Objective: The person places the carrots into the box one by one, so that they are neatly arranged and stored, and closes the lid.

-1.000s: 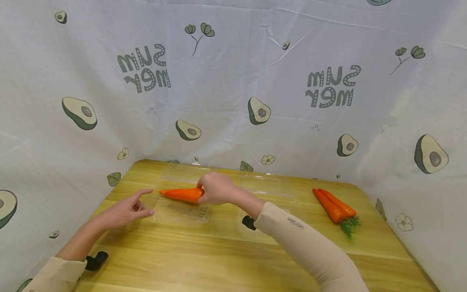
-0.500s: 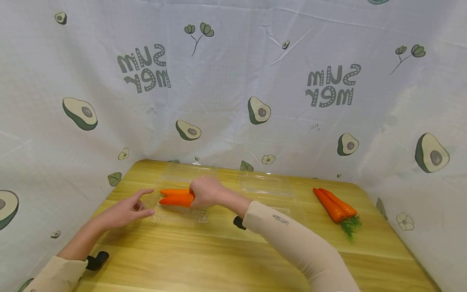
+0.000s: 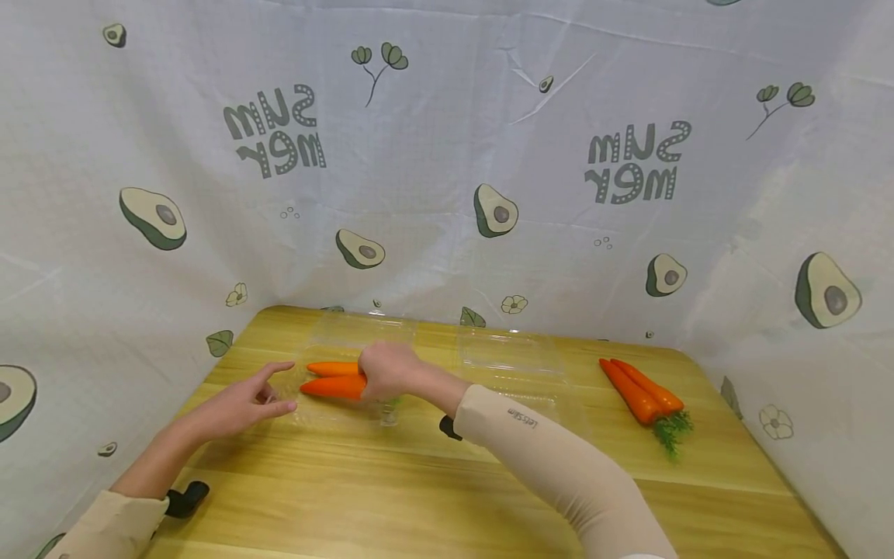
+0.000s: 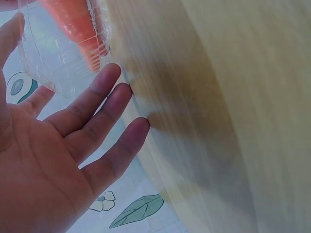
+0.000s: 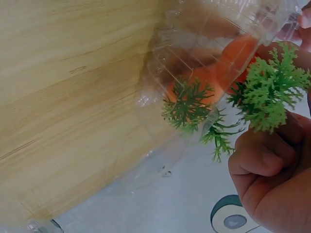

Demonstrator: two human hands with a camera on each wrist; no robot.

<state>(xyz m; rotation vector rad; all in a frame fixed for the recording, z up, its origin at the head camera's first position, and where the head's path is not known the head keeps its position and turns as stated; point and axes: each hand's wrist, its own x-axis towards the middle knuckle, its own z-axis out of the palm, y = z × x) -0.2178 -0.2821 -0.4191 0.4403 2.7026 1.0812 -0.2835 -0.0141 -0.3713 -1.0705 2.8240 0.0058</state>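
Note:
My right hand [image 3: 393, 369] grips an orange carrot [image 3: 335, 387] near its leafy end, inside the left clear plastic box [image 3: 328, 418]. A second carrot [image 3: 331, 369] lies behind it, its thick end hidden by the hand. Green leaves [image 5: 272, 90] stick out beside the curled fingers in the right wrist view, with more leaves showing through the plastic wall. At the box's left end is my left hand [image 3: 244, 400], thumb and forefinger spread and holding nothing. The left wrist view shows its fingers [image 4: 114, 99] loosely extended next to the box; whether they touch it I cannot tell.
Another clear plastic box [image 3: 513, 357] stands open to the right, partly behind the right forearm. Two carrots with green tops [image 3: 632, 394] lie together at the table's right side. A printed curtain [image 3: 433, 155] closes off the back and both sides.
My right hand has moved left and slightly nearer, lowering its carrot into the box in front of the other, which has come into sight. The left hand stays still.

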